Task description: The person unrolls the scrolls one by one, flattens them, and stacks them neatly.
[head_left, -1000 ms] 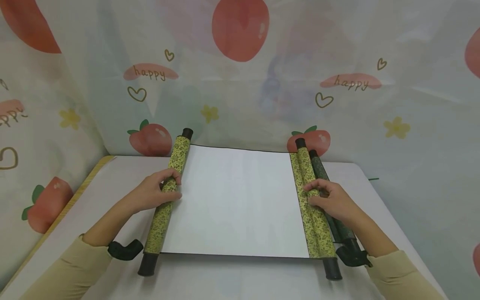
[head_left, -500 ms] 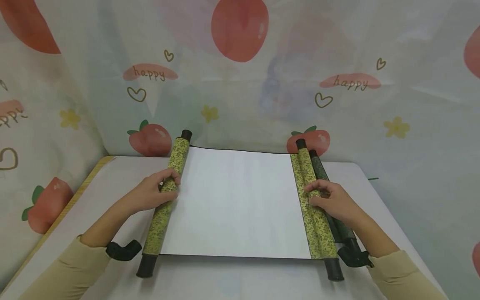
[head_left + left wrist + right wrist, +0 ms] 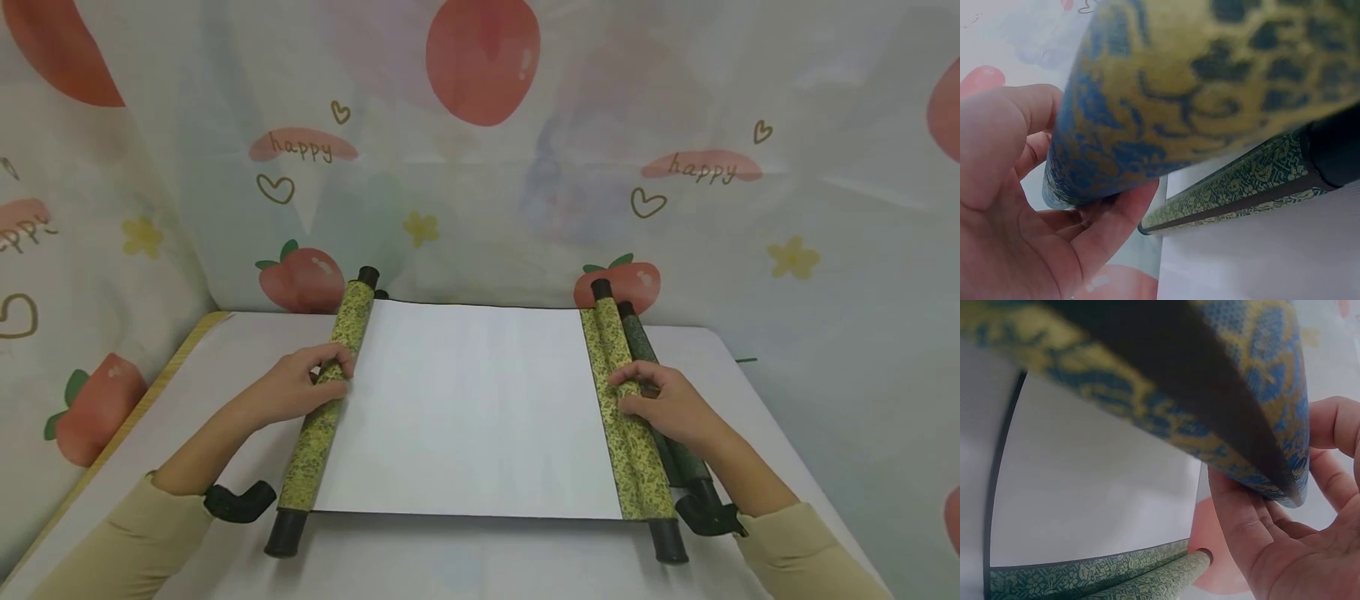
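Note:
A partly unrolled hanging scroll with blank white paper (image 3: 480,408) stretches between my hands. My left hand (image 3: 285,392) holds its left roll (image 3: 303,467), covered in yellow patterned cloth with black end knobs, the thumb and fingers around it. The matching right roll (image 3: 651,487) is pinched by my right hand (image 3: 667,404) near its middle. In the left wrist view the fingers (image 3: 1116,231) curl under the roll; the right wrist view shows the same grip by fingers (image 3: 1241,519). A dark green roll (image 3: 684,457) lies beside and below the right yellow one.
Another green patterned roll (image 3: 1241,178) with a black knob lies low near the left yellow roll; a dark knob (image 3: 381,294) shows behind it in the head view. The white table (image 3: 480,562) ends at a fruit-printed backdrop (image 3: 480,200) behind and at the left.
My left hand and the left roll have shifted slightly left and toward me, widening the white paper; a dark knob has come into view behind that roll. The right hand has hardly moved.

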The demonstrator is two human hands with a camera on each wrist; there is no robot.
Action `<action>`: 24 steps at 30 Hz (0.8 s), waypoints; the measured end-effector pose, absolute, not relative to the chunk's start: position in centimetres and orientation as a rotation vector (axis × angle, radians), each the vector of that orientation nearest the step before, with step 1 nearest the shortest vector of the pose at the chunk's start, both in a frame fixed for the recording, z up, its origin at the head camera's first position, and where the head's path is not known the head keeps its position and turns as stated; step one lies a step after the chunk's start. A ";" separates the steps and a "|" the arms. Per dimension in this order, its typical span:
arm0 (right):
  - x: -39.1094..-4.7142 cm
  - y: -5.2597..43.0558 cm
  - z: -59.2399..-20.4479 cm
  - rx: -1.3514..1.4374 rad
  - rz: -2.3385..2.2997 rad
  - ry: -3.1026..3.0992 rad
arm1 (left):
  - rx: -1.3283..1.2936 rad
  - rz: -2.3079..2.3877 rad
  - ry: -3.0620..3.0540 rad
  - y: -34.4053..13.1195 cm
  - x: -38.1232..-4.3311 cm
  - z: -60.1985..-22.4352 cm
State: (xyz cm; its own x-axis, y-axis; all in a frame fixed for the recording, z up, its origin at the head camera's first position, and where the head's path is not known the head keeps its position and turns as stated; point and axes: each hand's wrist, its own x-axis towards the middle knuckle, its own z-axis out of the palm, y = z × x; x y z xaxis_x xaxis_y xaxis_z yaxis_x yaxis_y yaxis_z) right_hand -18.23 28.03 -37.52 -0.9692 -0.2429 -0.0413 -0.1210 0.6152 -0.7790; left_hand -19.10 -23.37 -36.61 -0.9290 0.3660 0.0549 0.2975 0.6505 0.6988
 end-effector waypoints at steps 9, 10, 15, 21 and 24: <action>-18.2 28.2 -37.5 -0.331 -1.285 2.697 | 0.497 1.189 2.724 -23.5 -19.0 -36.5; -18.2 28.2 -37.5 -0.331 -1.288 2.695 | 0.505 1.186 2.727 -23.5 -19.0 -36.5; -18.2 28.2 -37.4 -0.346 -1.307 2.688 | 0.520 1.169 2.731 -23.5 -18.8 -36.2; -18.3 28.2 -37.4 -0.335 -1.294 2.692 | 0.536 1.106 2.778 -23.8 -19.0 -36.3; -18.3 28.2 -37.5 -0.326 -1.282 2.702 | 0.539 1.066 2.800 -23.9 -19.2 -36.4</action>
